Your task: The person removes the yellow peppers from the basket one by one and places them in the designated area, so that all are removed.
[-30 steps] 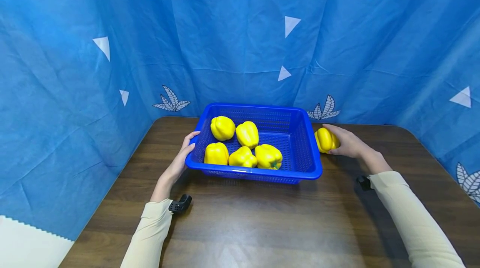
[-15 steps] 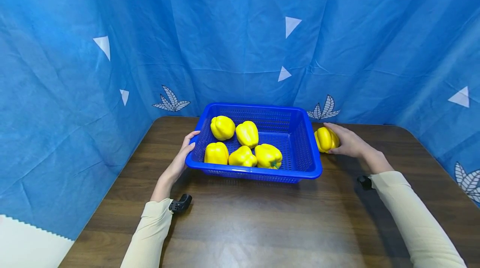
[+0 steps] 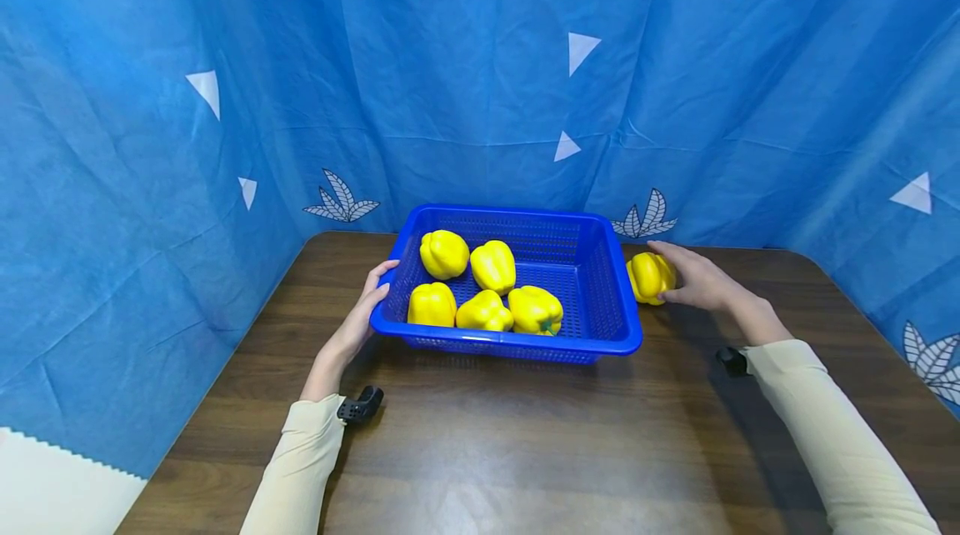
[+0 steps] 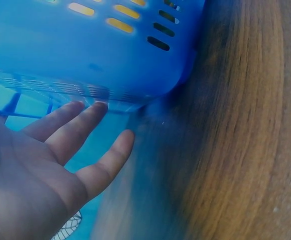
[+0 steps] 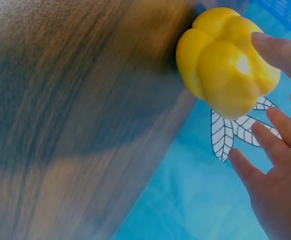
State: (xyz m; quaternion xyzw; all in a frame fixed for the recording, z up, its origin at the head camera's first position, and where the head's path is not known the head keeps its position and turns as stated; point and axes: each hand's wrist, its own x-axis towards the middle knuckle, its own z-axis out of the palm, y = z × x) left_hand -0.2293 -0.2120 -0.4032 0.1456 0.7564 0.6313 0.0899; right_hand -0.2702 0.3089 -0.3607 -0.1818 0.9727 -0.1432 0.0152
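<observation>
In the head view, a blue plastic basket (image 3: 495, 335) on the table holds several yellow bell peppers (image 3: 493, 267). My left hand (image 3: 358, 322) holds its left rim, thumb and a finger over the edge. The left wrist view shows other fingers of the left hand (image 4: 60, 165) extended below against the basket's outer wall (image 4: 100, 55). Another yellow bell pepper (image 3: 650, 277) stands on the table just right of the basket. My right hand (image 3: 701, 281) is around its right side with fingers spread. In the right wrist view, the thumb (image 5: 280, 52) overlaps the pepper (image 5: 225, 65); the other fingers stand apart from it.
The brown wooden table (image 3: 540, 443) extends around the basket. A blue curtain (image 3: 480, 85) with leaf and triangle prints hangs along the back and sides. Black bands (image 3: 360, 406) are on both wrists.
My right hand has loosened around the pepper and drawn slightly to the right, its fingers wider apart. The left hand and the basket stay nearly where they were.
</observation>
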